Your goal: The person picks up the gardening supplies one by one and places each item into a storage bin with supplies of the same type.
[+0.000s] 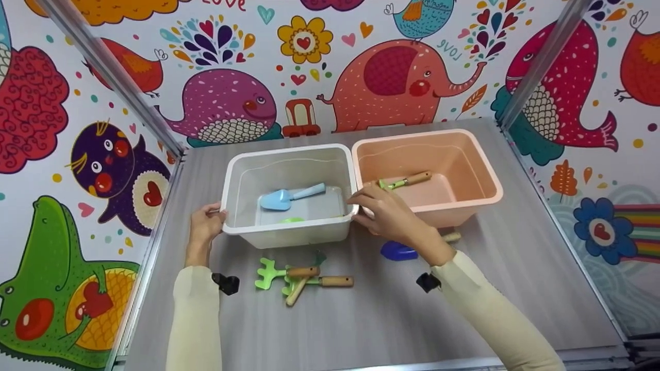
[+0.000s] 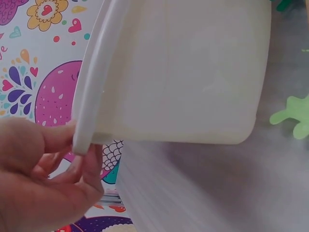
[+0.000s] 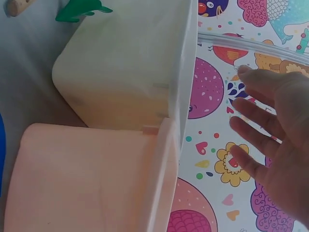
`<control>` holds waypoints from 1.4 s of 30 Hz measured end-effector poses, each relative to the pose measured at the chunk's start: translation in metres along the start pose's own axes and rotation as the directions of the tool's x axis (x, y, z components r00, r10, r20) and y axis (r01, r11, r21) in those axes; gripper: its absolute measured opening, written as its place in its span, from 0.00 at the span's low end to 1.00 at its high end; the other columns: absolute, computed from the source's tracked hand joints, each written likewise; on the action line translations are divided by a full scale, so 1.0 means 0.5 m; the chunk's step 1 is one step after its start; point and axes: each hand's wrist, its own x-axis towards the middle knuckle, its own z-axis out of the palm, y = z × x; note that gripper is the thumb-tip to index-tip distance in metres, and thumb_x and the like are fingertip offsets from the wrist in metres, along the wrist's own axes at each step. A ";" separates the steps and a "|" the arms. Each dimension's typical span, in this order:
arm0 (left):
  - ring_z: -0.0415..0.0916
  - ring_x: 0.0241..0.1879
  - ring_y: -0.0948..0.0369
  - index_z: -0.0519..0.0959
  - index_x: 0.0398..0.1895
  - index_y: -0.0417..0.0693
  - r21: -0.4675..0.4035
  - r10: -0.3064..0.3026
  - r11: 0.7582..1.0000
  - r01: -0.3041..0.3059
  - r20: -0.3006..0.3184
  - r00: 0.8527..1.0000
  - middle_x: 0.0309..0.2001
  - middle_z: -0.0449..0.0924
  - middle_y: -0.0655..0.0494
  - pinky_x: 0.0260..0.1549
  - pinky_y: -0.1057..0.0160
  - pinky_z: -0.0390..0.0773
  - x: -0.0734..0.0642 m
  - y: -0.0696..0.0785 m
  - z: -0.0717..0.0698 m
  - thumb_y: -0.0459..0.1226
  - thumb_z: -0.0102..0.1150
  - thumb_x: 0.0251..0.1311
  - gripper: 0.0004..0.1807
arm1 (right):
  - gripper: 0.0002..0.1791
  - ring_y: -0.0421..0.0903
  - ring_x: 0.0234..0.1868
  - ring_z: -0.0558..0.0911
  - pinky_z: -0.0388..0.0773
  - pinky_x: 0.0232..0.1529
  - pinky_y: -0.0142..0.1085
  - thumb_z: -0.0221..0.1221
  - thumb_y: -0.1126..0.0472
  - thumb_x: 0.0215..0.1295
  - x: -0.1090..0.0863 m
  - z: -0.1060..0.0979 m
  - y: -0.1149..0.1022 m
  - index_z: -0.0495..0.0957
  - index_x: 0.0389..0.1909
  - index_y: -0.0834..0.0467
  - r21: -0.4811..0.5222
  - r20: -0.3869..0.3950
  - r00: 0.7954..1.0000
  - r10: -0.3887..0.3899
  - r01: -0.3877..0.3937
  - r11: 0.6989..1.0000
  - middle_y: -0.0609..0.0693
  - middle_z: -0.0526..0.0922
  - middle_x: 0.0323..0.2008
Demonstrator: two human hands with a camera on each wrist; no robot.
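My left hand (image 1: 203,226) pinches the rim of a white plastic bin (image 1: 289,227) at its front left corner. In the left wrist view, thumb and fingers close around that bin's edge. My right hand (image 1: 386,212) is over the spot where the white bin meets a peach-coloured bin (image 1: 454,210). Its fingers are spread and hold nothing in the right wrist view. Inside the white bin lie a light blue toy trowel (image 1: 278,200) and a bright green piece (image 1: 293,220). The peach bin contains a green garden tool with a wooden handle (image 1: 418,178), partly hidden by my right hand.
In front of the white bin, green toy hand rakes (image 1: 265,274) with wooden handles lie crossed on the grey table (image 1: 361,330). A dark blue scoop (image 1: 398,251) lies under my right forearm. Printed wall panels (image 1: 319,67) and metal posts (image 1: 541,67) enclose the table.
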 end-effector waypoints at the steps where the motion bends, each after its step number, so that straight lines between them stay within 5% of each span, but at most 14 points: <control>1: 0.78 0.42 0.56 0.70 0.65 0.28 0.000 0.002 1.000 -0.002 -0.006 1.000 0.57 0.76 0.29 0.27 0.75 0.74 -0.001 0.000 -0.001 0.29 0.51 0.69 0.22 | 0.18 0.49 0.52 0.82 0.81 0.57 0.44 0.70 0.57 0.61 -0.004 0.001 0.000 0.83 0.51 0.58 0.009 -0.012 1.000 -0.012 0.012 1.000 0.53 0.85 0.49; 18: 0.78 0.47 0.54 0.69 0.66 0.30 -0.012 -0.028 1.000 0.028 0.014 0.999 0.59 0.74 0.32 0.30 0.74 0.75 0.005 0.008 0.010 0.30 0.50 0.71 0.22 | 0.18 0.48 0.47 0.83 0.81 0.46 0.42 0.73 0.64 0.54 -0.110 0.036 0.024 0.85 0.47 0.57 0.011 -0.170 0.981 -0.088 0.092 0.996 0.50 0.86 0.45; 27: 0.77 0.50 0.52 0.69 0.67 0.31 -0.009 -0.032 0.999 0.032 0.016 0.999 0.59 0.74 0.33 0.31 0.74 0.75 0.001 0.006 0.008 0.30 0.50 0.71 0.23 | 0.19 0.51 0.49 0.84 0.81 0.50 0.47 0.75 0.60 0.52 -0.173 0.049 0.054 0.85 0.46 0.57 0.001 -0.072 0.996 0.052 -0.052 0.999 0.51 0.86 0.48; 33: 0.77 0.51 0.52 0.69 0.67 0.31 -0.017 -0.029 0.999 0.029 0.015 0.999 0.59 0.74 0.33 0.32 0.74 0.75 0.001 0.002 0.005 0.31 0.51 0.71 0.23 | 0.19 0.52 0.50 0.83 0.79 0.52 0.49 0.75 0.60 0.51 -0.209 0.055 0.088 0.85 0.45 0.56 -0.059 -0.033 0.997 0.067 -0.069 0.996 0.51 0.86 0.47; 42: 0.77 0.42 0.57 0.70 0.65 0.28 -0.040 0.006 0.999 -0.006 0.002 1.000 0.57 0.75 0.30 0.28 0.74 0.74 -0.003 -0.001 0.004 0.29 0.51 0.70 0.22 | 0.21 0.55 0.54 0.82 0.73 0.60 0.54 0.76 0.58 0.50 -0.261 0.057 0.134 0.85 0.46 0.58 -0.168 0.039 0.979 0.202 -0.193 0.967 0.53 0.87 0.47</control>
